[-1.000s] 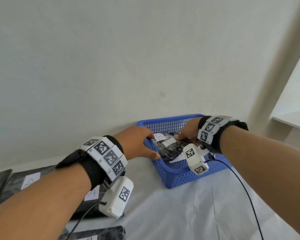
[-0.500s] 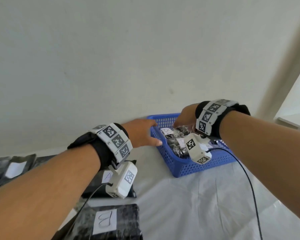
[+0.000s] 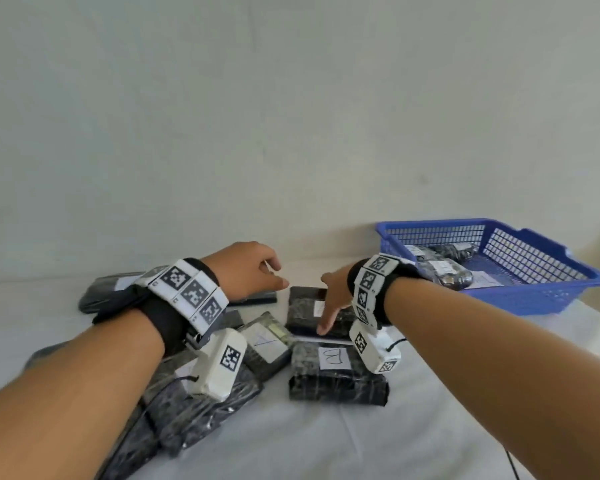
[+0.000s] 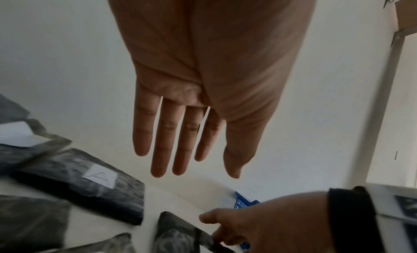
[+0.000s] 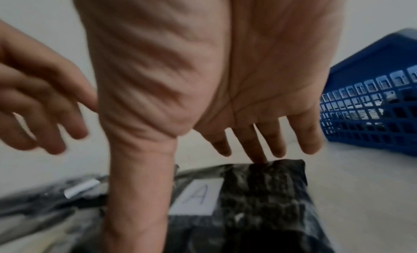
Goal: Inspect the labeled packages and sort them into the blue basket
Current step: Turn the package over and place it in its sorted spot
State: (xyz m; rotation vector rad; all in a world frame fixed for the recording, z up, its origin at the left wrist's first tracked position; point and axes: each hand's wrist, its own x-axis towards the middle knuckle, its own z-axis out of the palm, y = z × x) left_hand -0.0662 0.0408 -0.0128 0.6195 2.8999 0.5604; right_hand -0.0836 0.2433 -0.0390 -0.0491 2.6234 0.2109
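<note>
The blue basket [image 3: 499,299] stands at the right with several black packages inside. Black packages with white labels lie in a pile on the table. One reads B [image 3: 336,375]; another reads A [image 3: 267,344]. My right hand [image 3: 326,303] is spread flat over a black package labelled A [image 5: 237,199], and its middle fingertip [image 5: 259,158] touches the package's far edge. My left hand [image 3: 278,275] hovers just to the left, above another A package [image 4: 99,187]. Its fingers [image 4: 180,158] are straight and hold nothing.
The table has a white cloth [image 3: 326,441] and meets a plain wall at the back. More black packages [image 3: 194,410] lie under my left forearm and at the far left [image 3: 101,292]. A cable [image 3: 510,462] runs down from the right wrist camera.
Both hands have left the basket and moved left to the pile of packages. The view has swung left, so the basket now sits at the right edge.
</note>
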